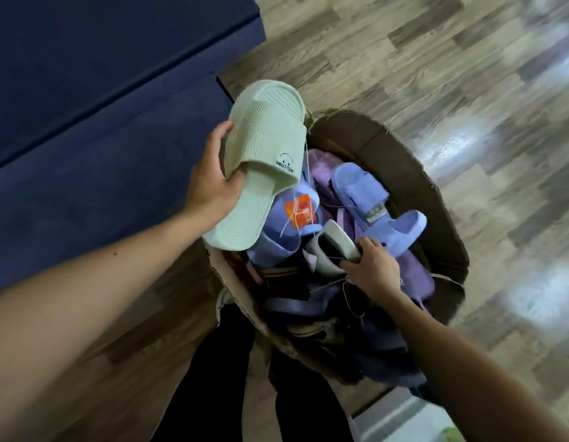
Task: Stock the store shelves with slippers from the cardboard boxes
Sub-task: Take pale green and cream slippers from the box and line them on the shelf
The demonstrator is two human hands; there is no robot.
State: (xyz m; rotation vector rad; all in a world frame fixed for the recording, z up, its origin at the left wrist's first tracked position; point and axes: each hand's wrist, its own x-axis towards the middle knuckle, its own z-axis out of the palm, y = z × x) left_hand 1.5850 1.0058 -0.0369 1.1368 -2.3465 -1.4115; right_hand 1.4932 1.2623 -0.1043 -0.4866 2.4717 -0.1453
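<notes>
Pale green ribbed slipper [264,154]; lilac slippers [377,205]; orange tag [300,209].

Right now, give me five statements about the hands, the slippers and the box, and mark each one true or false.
1. The left hand holds a pale green slipper marked WELCOME. True.
2. The right hand is open and holds nothing. False: it grips a second pale slipper down in the cardboard box.
3. Blue slippers and purple ones lie in the box. True.
4. The tag on the string is green. False: the tag is orange.
5. The box stands on a table. False: it stands on the wood-pattern floor.
</notes>
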